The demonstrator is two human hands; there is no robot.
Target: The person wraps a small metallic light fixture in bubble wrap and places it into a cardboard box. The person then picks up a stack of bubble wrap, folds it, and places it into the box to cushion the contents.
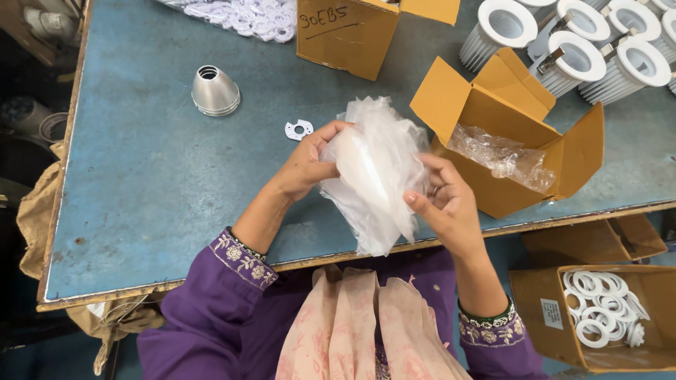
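Observation:
Both hands hold a bundle of clear plastic bags [377, 176] above the near edge of a blue worktable [148, 183]. My left hand [308, 163] grips the bundle's left side, fingers curled around it. My right hand [442, 200] holds the right side, thumb on the front. The bags hang down past the table edge. Just right of my hands stands a small open cardboard box [493, 119] with crumpled clear plastic [501, 156] inside.
A silver cone-shaped metal reflector [215, 91] and a small white flat plate [299, 129] lie on the table's left. A larger cardboard box [348, 35] stands at the back. Several white finned lamp housings [574, 53] fill the back right. A box of white rings [605, 309] sits below.

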